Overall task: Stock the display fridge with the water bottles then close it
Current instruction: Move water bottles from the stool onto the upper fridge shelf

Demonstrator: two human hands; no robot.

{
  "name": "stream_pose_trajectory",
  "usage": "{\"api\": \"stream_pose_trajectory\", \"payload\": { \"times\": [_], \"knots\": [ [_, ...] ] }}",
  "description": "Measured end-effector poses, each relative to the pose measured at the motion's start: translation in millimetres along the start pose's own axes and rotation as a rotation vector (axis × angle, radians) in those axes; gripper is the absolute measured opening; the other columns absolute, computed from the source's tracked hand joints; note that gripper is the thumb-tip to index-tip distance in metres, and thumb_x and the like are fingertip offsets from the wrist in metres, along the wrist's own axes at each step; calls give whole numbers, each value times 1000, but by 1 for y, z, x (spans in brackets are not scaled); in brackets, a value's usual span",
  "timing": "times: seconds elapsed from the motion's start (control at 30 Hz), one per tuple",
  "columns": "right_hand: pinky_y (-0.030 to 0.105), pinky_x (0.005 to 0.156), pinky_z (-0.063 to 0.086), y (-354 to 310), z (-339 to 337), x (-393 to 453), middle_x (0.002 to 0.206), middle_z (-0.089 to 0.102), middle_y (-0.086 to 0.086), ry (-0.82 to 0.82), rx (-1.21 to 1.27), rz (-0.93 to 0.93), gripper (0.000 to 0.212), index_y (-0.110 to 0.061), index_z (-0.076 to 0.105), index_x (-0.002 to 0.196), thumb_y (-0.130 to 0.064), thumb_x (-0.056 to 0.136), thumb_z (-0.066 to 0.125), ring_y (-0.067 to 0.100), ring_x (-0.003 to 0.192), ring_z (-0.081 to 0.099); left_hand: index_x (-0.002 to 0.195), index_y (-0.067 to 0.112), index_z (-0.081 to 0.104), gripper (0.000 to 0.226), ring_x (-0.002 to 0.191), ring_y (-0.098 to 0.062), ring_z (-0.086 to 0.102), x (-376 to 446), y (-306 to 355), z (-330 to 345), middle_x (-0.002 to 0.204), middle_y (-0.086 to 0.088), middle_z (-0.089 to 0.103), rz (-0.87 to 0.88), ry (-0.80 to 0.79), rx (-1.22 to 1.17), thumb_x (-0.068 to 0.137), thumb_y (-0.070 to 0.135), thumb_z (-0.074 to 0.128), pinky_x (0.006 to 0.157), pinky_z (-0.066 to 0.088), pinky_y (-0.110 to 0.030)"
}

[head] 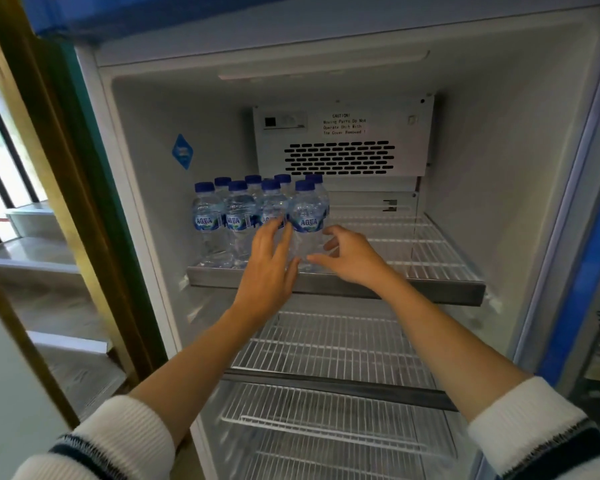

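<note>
Fridge's wire shelf (pixel 413 244) holds bottles (pixel 257 213) at left.

The front water bottles (pixel 307 216) on the top shelf (pixel 430 292) carry blue labels reading "AQUA" in white letters; the word shows clearly on the leftmost bottle (pixel 207 216) and on the rightmost front one, and partly on the two between them. On the white fan cover (pixel 343 136) at the far wall of the fridge, a small printed notice (pixel 344 124) reads "CAUTION! Moving Parts Do Not Operate Unit With The Cover Removed!". A blue diamond-shaped sticker (pixel 182 151) on the left inner wall bears print too small to read.
</note>
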State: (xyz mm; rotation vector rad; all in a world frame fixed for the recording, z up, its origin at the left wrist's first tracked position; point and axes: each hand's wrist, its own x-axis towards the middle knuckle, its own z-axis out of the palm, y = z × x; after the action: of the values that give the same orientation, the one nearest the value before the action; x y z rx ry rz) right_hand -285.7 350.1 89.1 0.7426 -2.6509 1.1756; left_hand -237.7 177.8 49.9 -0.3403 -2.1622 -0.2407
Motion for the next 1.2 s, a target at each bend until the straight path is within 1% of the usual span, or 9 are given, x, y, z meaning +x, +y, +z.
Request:
{"api": "stream_pose_trajectory", "payload": {
  "times": [0.1,0.23,0.5,0.63,0.73,0.8,0.87,1.0,1.2],
  "knots": [
    [40,89,52,-11,21,-1,125,60,8,72,-85,65,72,-14,42,133,-44,78,76,25,109,60,144,0,34,61,140,-32,28,-34,-14,4,150,-20,33,-2,-111,73,99,40,41,116,24,-44],
    [39,84,51,-17,33,-1,127,59,10,195,-230,164,74,-15,42,131,-53,76,73,31,112,59,151,9,22,72,145,-21,19,-51,-25,3,158,-6,22,27,-224,145,94,48,42,119,2,-32],
    [35,74,49,-23,40,0,120,63,9,297,-273,237,77,-14,45,125,-60,71,74,30,105,63,151,9,18,81,147,-24,15,-54,-25,5,158,-10,20,30,-233,117,87,37,59,120,11,-42],
    [34,73,47,-27,39,-2,121,63,8,295,-272,271,82,-16,43,127,-63,68,75,30,107,62,153,7,10,87,149,-24,4,-57,-27,1,161,-10,10,57,-281,100,87,38,58,120,9,-46],
    [41,90,48,-28,46,-12,130,57,10,483,-257,147,96,-14,38,136,-63,64,77,29,117,56,153,5,7,88,149,-26,-4,-72,-35,-10,161,-11,4,75,-312,37,89,36,58,121,7,-47],
    [43,104,39,-28,62,-25,137,49,12,645,-253,-61,87,-10,40,137,-56,73,75,30,127,46,153,6,6,85,149,-25,-6,-91,-46,-18,162,-9,1,26,-319,-15,91,33,57,121,2,-44],
    [47,111,29,-33,90,-41,142,43,13,692,-267,-242,69,-9,43,136,-43,82,69,31,133,38,153,7,7,83,149,-23,-7,-117,-60,-30,162,-8,0,-33,-327,-35,91,31,57,121,-1,-42],
    [49,110,29,-44,174,-71,142,44,15,435,-298,-479,57,-9,50,131,-25,81,70,31,134,36,152,6,13,78,149,-26,2,-182,-98,-64,161,-11,9,-115,-390,5,92,30,55,120,1,-44],
    [46,106,37,-70,288,-112,132,54,11,-31,-201,-490,54,-7,54,126,-16,76,71,30,125,47,153,14,12,78,149,-21,-1,-295,-147,-136,161,-5,7,-373,-561,169,92,32,57,121,4,-48]
  ]
}}
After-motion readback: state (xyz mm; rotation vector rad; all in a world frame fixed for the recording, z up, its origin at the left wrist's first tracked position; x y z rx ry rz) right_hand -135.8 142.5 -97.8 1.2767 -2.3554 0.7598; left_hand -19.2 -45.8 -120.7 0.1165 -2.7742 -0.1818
